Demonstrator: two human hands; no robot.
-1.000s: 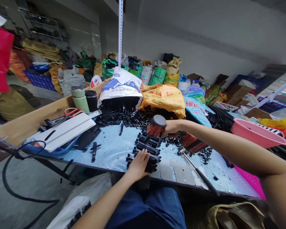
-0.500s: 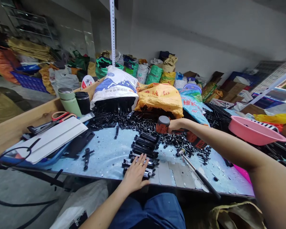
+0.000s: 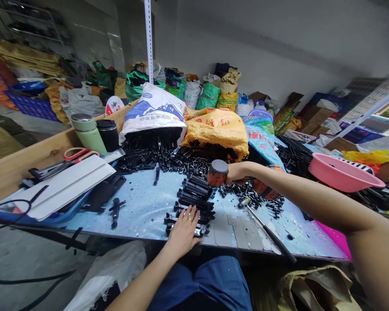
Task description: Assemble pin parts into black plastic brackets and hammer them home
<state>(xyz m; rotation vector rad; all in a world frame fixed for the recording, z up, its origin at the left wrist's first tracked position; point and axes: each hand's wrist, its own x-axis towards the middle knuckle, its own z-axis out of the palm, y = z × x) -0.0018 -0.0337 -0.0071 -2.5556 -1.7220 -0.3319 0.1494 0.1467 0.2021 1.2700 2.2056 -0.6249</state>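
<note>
My left hand point(image 3: 184, 229) lies flat, fingers stretched, on the near end of a row of black plastic parts point(image 3: 192, 200) lined up on the light-blue table point(image 3: 142, 211). My right hand point(image 3: 239, 172) is closed round the handle of a rubber mallet point(image 3: 217, 172), whose dark round head hangs just above the far end of the row. Behind the row lies a heap of loose black parts point(image 3: 168, 157) spilling from an open white sack point(image 3: 154, 113) and a yellow sack point(image 3: 217, 129).
A metal hammer point(image 3: 262, 226) lies to the right of the row. At left are white boards point(image 3: 68, 181), scissors point(image 3: 76, 153), a green flask point(image 3: 84, 129) and a black cup point(image 3: 107, 133). A pink basin point(image 3: 342, 172) stands at right. Sacks pile up along the back wall.
The mallet head has stayed close over the far end of the row, shifting slightly right. My left hand has kept its place on the near parts. The view has swung a little.
</note>
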